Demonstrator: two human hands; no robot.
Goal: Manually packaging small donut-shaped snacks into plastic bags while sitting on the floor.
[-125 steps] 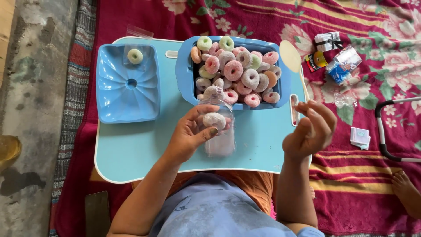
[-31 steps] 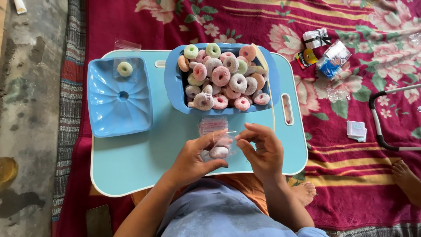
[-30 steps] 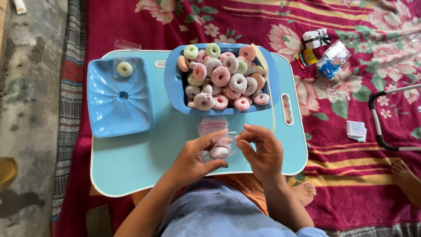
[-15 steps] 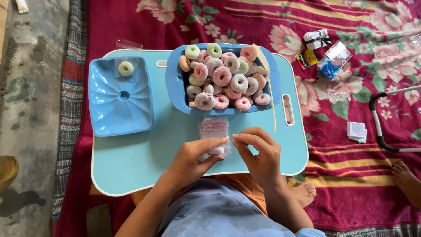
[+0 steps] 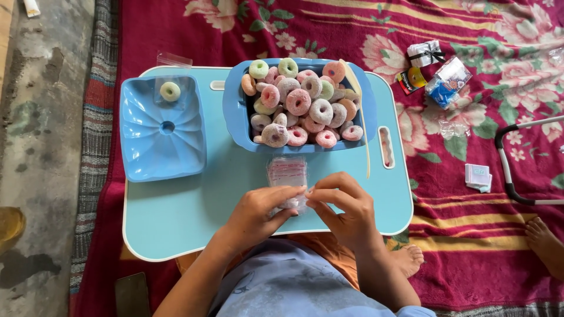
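Observation:
Both hands meet over the near middle of a light blue lap table [image 5: 176, 217]. My left hand [image 5: 258, 211] and my right hand [image 5: 343, 205] pinch a small clear plastic bag [image 5: 289, 202] with a pale ring sweet inside. A short stack of clear bags [image 5: 286, 171] lies just beyond the fingers. Behind it a blue tub [image 5: 235, 111] is heaped with several sugared ring sweets [image 5: 299, 103] in pink, green and orange.
A blue lid [image 5: 161, 135] lies upside down at the table's left with one green ring sweet [image 5: 170, 91] on it. A thin stick [image 5: 361, 117] leans across the tub's right side. Small packets [image 5: 437, 73] and a metal frame [image 5: 517, 176] lie on the red floral blanket [image 5: 470, 246]. A bare foot [image 5: 546, 243] shows at right.
My right hand has come in from the table's right edge to meet the left on the bag. Both hands have lowered the bag closer to the table's near edge.

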